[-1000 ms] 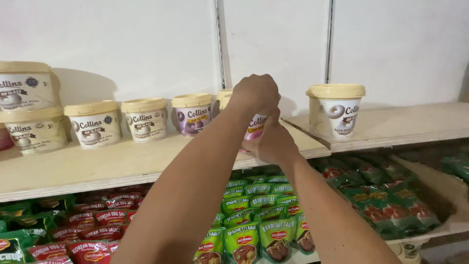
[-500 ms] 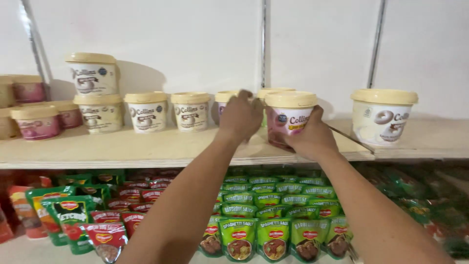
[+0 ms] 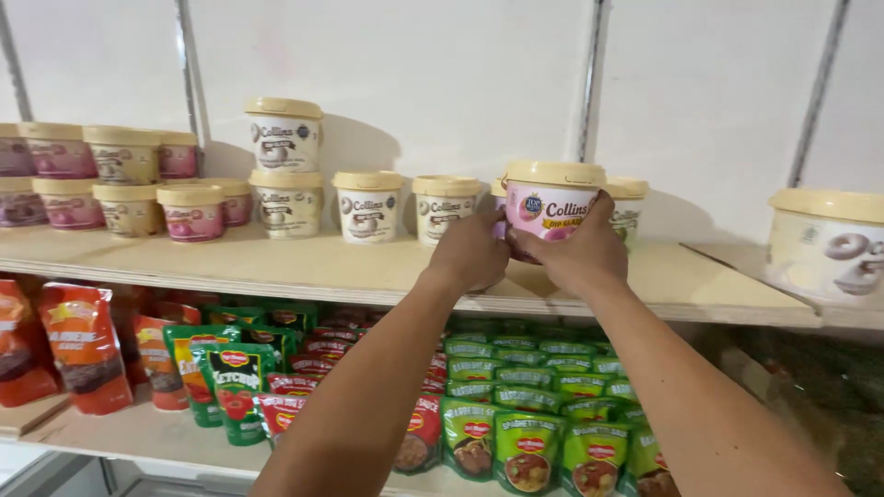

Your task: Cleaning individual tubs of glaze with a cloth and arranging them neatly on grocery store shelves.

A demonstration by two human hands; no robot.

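Your fingers are closed around the pink tub (image 3: 550, 213): right hand (image 3: 573, 255) wraps the lower right side w/ thumb on the front, left hand (image 3: 473, 250) presses the lower left side. Both grip low, near the base, and the cream lid (image 3: 553, 173) is free of them. The tub is over the shelf (image 3: 368, 271), toward its front edge, near the right end of this board. I cannot tell if the base touches the wood or is a bit above it.

What could go wrong, in my judgement:
- The grip is low and the tub is tall, so it may tip forward out of your hands if you loosen one side first. It would then drop on the green pouches (image 3: 525, 442) below.
- Just behind the tub stand two more tubs, one partly hidden (image 3: 498, 189) and one at the right (image 3: 628, 210). If you push back too fast you may knock them against the wall.
- The white tub (image 3: 444, 208) is near your left knuckles; a wide move of the wrist can shift it out of the row.
- If the tub ends too near the front edge, a small bump is enough to make it fall.

The big tub (image 3: 826, 241) on the next board is well apart, no risk there.
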